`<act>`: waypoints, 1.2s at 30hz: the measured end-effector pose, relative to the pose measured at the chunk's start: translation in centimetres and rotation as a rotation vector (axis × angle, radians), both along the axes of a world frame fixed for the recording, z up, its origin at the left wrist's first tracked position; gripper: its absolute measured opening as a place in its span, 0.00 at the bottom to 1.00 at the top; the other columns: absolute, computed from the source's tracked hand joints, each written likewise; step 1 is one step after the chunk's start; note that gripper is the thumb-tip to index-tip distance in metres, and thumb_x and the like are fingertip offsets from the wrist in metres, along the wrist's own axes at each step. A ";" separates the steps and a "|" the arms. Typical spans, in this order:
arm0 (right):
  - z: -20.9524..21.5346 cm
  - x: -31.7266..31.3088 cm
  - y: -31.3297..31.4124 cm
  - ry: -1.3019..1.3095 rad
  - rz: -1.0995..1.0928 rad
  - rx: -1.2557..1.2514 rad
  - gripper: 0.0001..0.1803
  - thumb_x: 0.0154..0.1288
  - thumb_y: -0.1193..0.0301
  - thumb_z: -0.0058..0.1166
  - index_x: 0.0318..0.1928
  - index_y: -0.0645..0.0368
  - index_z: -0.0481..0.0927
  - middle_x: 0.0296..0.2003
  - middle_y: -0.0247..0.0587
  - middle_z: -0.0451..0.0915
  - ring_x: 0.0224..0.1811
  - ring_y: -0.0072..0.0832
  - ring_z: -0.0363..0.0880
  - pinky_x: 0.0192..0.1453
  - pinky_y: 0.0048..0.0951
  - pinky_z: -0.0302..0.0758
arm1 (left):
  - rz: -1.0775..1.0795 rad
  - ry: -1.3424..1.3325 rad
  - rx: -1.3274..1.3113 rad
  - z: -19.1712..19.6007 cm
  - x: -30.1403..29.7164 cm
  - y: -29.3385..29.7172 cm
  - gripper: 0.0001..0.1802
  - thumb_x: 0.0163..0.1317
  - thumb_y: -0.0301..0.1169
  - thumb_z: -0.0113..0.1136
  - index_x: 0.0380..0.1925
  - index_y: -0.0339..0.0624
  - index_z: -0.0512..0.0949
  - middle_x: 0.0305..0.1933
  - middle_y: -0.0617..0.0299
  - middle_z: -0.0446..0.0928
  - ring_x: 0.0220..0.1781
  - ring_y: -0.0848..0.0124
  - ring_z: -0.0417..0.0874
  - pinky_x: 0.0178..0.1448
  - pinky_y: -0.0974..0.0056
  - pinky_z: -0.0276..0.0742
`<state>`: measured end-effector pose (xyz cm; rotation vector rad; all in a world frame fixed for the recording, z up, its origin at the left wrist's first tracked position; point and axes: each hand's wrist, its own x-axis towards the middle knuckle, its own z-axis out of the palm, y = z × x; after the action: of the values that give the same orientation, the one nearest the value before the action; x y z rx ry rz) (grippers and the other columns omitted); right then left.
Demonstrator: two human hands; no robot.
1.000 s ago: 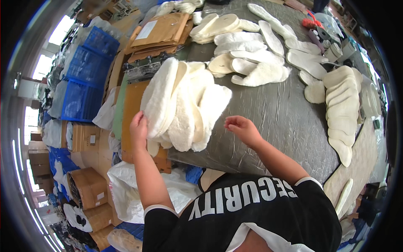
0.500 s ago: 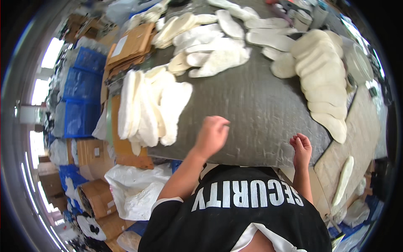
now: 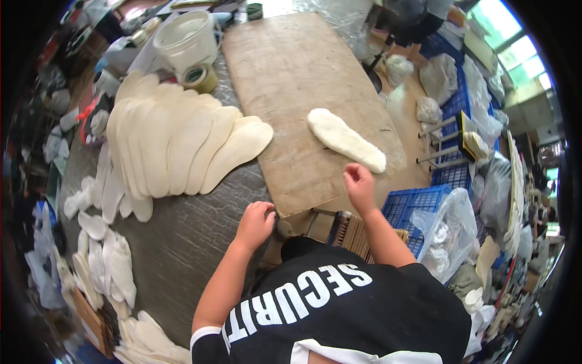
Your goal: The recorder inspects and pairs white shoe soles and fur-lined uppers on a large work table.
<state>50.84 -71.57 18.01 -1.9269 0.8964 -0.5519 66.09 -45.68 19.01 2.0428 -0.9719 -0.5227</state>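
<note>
Since the person has turned toward their right over the last second, the pile of fleecy white insoles [image 3: 148, 340] that the left hand was touching is now at the lower left of the view, and both hands are well away from it. With that turn, a lone cream fleece insole [image 3: 347, 141] has become the nearest thing to the right hand [image 3: 359, 182]. This insole lies flat and aslant on a worn wooden board [image 3: 291, 67], its far end pointing up and left, its near end close to the board's right edge. The right hand is just below it, fingertips beside its lower edge; whether they touch it cannot be told. Its fingers are bent in toward the palm, and whether they pinch anything is also unclear. The left hand [image 3: 256, 224] is released, with loosely curved fingers and nothing visible in its grasp, beside the near corner of the board and well apart from the lone insole. Left of the board, a fanned row of overlapping cream insoles [image 3: 176, 142] covers part of the dark bench [image 3: 182, 261]. Beyond the row stand a white bucket [image 3: 187, 41] and a roll of tape [image 3: 201, 77]. A blue crate [image 3: 418, 209] is to the right of the right forearm.
</note>
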 end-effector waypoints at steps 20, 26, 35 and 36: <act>4.1 2.7 -2.8 -0.029 0.443 0.811 0.37 0.51 0.67 0.61 0.62 0.64 0.66 0.50 0.34 0.74 0.48 0.20 0.71 0.51 0.22 0.70 | 0.064 0.535 0.095 2.2 1.8 -5.3 0.15 0.62 0.32 0.59 0.45 0.32 0.77 0.46 0.52 0.80 0.44 0.67 0.81 0.49 0.65 0.76; 4.7 7.0 5.3 0.009 0.813 1.401 0.33 0.54 0.60 0.63 0.58 0.61 0.69 0.43 0.31 0.76 0.42 0.16 0.73 0.41 0.22 0.74 | 0.337 1.426 -0.836 2.8 2.8 -1.2 0.20 0.63 0.37 0.60 0.53 0.42 0.74 0.48 0.61 0.79 0.52 0.65 0.78 0.58 0.60 0.70; 4.6 12.3 16.9 0.197 1.266 1.711 0.31 0.69 0.50 0.45 0.61 0.62 0.66 0.50 0.43 0.74 0.50 0.31 0.76 0.46 0.32 0.77 | 0.819 0.892 -1.216 6.6 -1.1 13.6 0.23 0.59 0.34 0.63 0.56 0.49 0.71 0.52 0.63 0.77 0.54 0.63 0.77 0.58 0.53 0.73; 4.7 12.7 18.1 0.204 1.308 1.733 0.29 0.72 0.52 0.41 0.62 0.61 0.66 0.53 0.42 0.73 0.52 0.31 0.75 0.49 0.32 0.76 | 0.859 0.854 -1.240 6.7 -2.0 15.0 0.23 0.59 0.34 0.63 0.56 0.49 0.71 0.52 0.63 0.77 0.54 0.63 0.77 0.58 0.53 0.73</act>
<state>63.54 -53.44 22.76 -0.5311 -0.1100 0.9688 64.10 -30.64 25.75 0.7653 0.1920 -0.1578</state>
